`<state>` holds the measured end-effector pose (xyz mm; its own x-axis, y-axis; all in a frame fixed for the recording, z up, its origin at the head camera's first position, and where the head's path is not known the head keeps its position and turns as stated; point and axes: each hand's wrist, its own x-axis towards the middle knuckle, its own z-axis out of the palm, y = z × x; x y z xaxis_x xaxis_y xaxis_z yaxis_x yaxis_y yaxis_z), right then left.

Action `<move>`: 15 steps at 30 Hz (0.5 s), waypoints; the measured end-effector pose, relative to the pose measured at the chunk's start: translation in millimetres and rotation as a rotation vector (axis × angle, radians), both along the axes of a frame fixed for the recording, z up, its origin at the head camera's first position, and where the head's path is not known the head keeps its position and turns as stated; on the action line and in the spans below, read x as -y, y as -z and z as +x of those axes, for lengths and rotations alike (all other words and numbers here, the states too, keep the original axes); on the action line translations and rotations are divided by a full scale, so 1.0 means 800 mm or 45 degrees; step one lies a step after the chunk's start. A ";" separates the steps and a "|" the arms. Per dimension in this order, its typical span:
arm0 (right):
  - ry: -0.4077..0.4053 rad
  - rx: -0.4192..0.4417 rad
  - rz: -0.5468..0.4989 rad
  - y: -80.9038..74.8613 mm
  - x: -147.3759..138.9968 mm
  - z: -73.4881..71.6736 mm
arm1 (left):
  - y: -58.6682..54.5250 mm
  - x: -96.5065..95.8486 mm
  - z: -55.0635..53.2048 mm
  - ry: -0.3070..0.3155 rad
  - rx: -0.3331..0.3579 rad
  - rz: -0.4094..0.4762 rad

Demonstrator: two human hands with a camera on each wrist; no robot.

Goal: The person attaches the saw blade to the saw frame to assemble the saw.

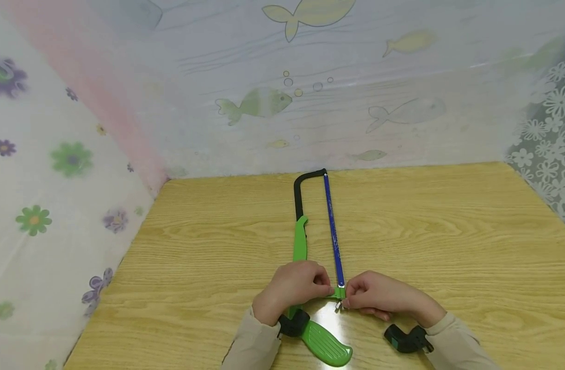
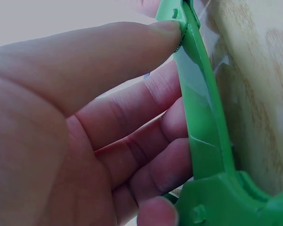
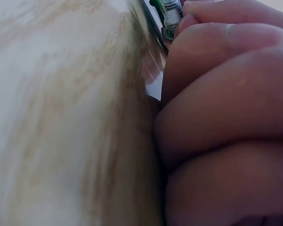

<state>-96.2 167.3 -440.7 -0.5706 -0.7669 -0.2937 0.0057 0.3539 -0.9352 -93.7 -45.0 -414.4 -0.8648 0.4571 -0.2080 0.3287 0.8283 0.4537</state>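
A hacksaw lies on the wooden table, its black front frame point(image 1: 298, 198) pointing away and its green handle point(image 1: 326, 344) near the front edge. The blue blade point(image 1: 333, 226) runs between the frame's two ends. My left hand point(image 1: 293, 285) holds the green cross arm point(image 2: 202, 108) with the thumb on its blade end and the other fingers behind it. At the blade's near end, my right hand point(image 1: 381, 298) pinches the small metal wing nut point(image 1: 339, 306) with thumb and forefinger. Its threaded screw point(image 3: 171, 13) shows beside the fingertips in the right wrist view.
The wood-grain table point(image 1: 439, 231) spreads out on both sides of the saw. A wall covering with fish drawings point(image 1: 263, 103) stands behind it, and a flowered sheet point(image 1: 46, 205) hangs at the left. Black wrist cameras point(image 1: 404, 339) sit on both wrists.
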 end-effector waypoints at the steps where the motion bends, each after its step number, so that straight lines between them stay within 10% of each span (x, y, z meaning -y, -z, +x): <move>1: -0.003 -0.003 -0.002 0.000 0.000 0.000 | 0.000 0.000 0.000 0.000 0.000 -0.002; 15: 0.007 0.000 0.039 0.002 0.000 -0.002 | 0.001 -0.001 -0.001 0.000 -0.004 -0.001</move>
<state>-97.6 167.2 -442.3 -0.5746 -0.7546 -0.3169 0.0075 0.3823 -0.9240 -94.3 -44.2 -415.1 -0.8656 0.4566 -0.2055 0.3299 0.8288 0.4519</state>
